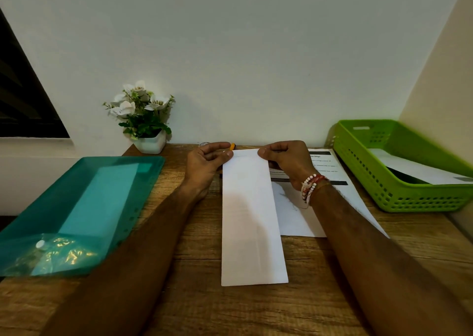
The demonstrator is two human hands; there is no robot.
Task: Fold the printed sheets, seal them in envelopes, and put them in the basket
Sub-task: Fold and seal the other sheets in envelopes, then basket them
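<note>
1. The left hand (pixel 207 164) has its fingers curled and pinches the far left corner of a long white envelope (pixel 252 220) between thumb and fingertips.
2. The right hand (pixel 286 161) pinches the far right corner in the same way; a bracelet of white and red beads (pixel 311 185) sits on its wrist.
3. The envelope lies lengthwise on the worktop (pixel 194 297) between the two forearms, with its near end flat on the wood and a narrow folded strip along its far end.
4. A small orange object (pixel 232 146) shows just behind the left fingertips; what it is cannot be told.
5. The printed sheets (pixel 332 171) lie just right of the envelope, partly under the right wrist. They carry dark bars and lines of text too small to read.
6. The green perforated basket (pixel 384 192) stands at the right edge with a white paper (pixel 419 169) inside it.
7. A translucent teal folder (pixel 84 207) lies at the left, with paper showing through.
8. A white pot of white flowers (pixel 143 115) stands at the back against the plain pale wall (pixel 243 54).
9. The worktop is brown wood grain, and a dark window (pixel 23 105) is at the far left.
</note>
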